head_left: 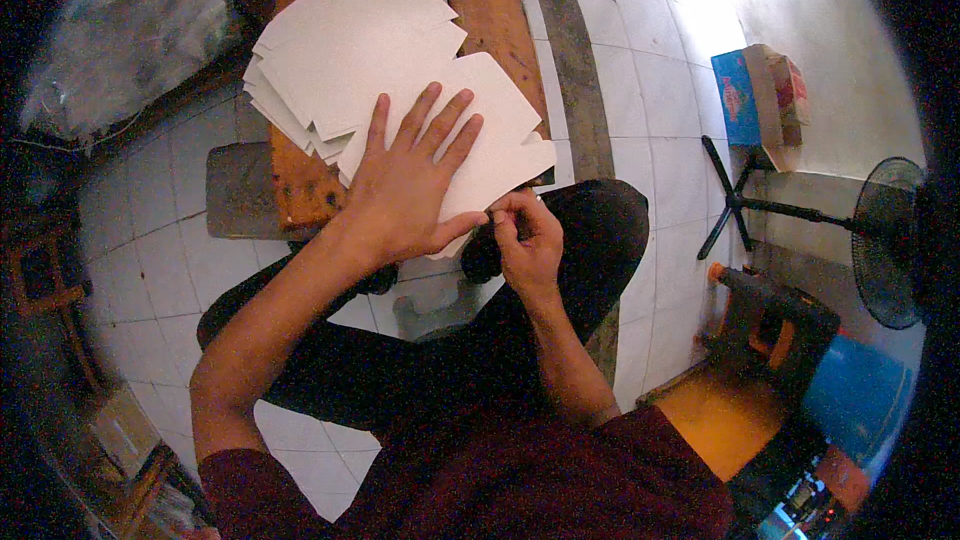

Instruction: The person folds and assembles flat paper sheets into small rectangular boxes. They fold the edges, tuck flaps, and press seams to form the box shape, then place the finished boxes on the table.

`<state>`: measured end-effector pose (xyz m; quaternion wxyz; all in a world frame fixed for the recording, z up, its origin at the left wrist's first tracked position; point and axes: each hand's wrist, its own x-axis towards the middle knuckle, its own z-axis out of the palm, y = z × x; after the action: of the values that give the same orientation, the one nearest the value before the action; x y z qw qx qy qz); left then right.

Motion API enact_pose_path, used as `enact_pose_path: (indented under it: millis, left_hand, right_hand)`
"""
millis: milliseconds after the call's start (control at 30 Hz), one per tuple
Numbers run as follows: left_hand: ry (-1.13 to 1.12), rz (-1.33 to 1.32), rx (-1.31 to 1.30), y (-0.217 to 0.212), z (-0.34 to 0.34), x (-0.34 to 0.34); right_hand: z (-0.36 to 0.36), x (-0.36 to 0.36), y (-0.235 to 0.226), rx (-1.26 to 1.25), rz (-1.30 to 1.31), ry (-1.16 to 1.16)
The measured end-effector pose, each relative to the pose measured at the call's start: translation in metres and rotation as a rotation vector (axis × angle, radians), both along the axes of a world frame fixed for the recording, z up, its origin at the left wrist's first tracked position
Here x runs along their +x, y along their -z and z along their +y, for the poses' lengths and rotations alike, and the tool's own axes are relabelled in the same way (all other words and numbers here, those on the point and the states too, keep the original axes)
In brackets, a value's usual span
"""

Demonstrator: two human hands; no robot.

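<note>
A stack of flat white die-cut cardboard sheets lies on a low wooden bench in front of me. My left hand presses flat, fingers spread, on the top sheet, which is pulled toward me off the stack. My right hand pinches the near edge of that same sheet between thumb and fingertips, just right of my left thumb. My knees in dark trousers sit below the bench's near end.
White tiled floor surrounds the bench. A clear plastic bag lies at the far left. On the right stand a blue and red carton, a black pedestal fan, a dark machine with orange parts and a blue tub.
</note>
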<state>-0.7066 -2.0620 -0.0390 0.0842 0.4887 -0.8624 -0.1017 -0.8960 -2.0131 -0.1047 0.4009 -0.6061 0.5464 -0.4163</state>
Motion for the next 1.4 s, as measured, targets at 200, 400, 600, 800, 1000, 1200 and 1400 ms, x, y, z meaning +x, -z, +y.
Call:
enact_pose_path:
  millis: [200,400,600,800,1000,1200,1400]
  left_hand:
    - [0.007,0.01,-0.004,0.001,0.0,0.0]
    - [0.023,0.038,0.001,0.004,0.001,0.003]
    - [0.027,0.034,-0.001,0.009,0.001,0.006]
    - [0.04,0.018,-0.016,0.019,-0.004,0.01]
    - [0.048,0.043,-0.015,0.022,-0.01,0.012]
    - [0.051,0.009,0.004,0.013,-0.01,0.009]
    - [0.038,0.002,0.027,0.004,-0.01,0.009]
  right_hand:
    - [0.006,0.005,0.001,0.038,-0.084,-0.005]
    - [0.009,0.009,0.007,0.091,-0.012,0.029]
    - [0.011,0.011,0.012,0.06,-0.049,0.035]
    - [0.023,0.025,0.021,-0.032,-0.093,0.191]
    - [0.032,0.043,0.022,-0.135,0.097,0.285]
    - [0.031,0.042,0.016,-0.145,0.046,0.328]
    - [0.016,0.03,0.004,0.051,-0.09,0.195]
